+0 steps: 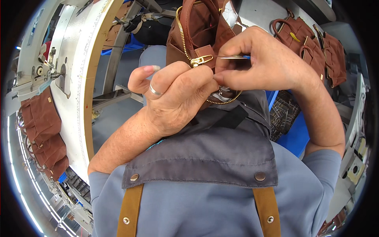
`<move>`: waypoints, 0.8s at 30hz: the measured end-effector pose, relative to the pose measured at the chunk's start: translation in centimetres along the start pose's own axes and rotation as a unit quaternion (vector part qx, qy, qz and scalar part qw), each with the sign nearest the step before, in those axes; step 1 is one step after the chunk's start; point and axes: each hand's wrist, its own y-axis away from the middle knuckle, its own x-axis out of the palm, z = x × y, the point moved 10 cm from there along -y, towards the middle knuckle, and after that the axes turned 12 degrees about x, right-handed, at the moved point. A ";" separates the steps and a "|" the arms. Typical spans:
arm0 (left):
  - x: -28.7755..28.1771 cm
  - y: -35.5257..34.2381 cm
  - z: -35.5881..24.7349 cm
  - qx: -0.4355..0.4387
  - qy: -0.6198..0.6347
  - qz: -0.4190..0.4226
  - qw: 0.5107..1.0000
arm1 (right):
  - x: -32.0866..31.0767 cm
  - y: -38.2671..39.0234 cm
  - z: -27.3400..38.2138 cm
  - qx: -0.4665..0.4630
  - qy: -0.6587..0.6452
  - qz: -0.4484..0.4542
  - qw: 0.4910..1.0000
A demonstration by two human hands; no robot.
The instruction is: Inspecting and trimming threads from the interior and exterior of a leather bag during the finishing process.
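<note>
A brown handbag [177,51] with looped handles and a gold-toothed zipper lies in my lap, over a grey apron [197,158]. My left hand [177,94], a ring on one finger, is closed on the bag's zipper edge, just below the gold zipper pull [200,60]; its fingertips are partly hidden. My right hand [260,63] pinches a slim metal tool [233,57] with a blue part, held level beside the zipper pull. The thumb lies close against my left fingers. The tool's exact kind I cannot make out.
A white table [79,118] with a sewing machine [41,69] runs along my left, brown bags [41,130] beside it. More brown bags [300,49] sit at upper right. A blue bin [288,134] of small metal pieces stands by my right side. A metal frame [118,93] is at left.
</note>
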 end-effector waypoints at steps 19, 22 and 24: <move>2.3 0.2 -0.1 -0.049 0.179 0.031 0.982 | 1.8 -0.1 -2.0 0.160 0.038 0.044 0.985; 2.4 0.3 -0.1 -0.053 0.176 0.033 0.982 | 1.8 0.0 -2.7 0.164 0.003 0.045 0.985; 2.5 0.4 -0.1 -0.055 0.175 0.034 0.982 | 2.0 0.0 -3.2 0.155 -0.012 0.037 0.987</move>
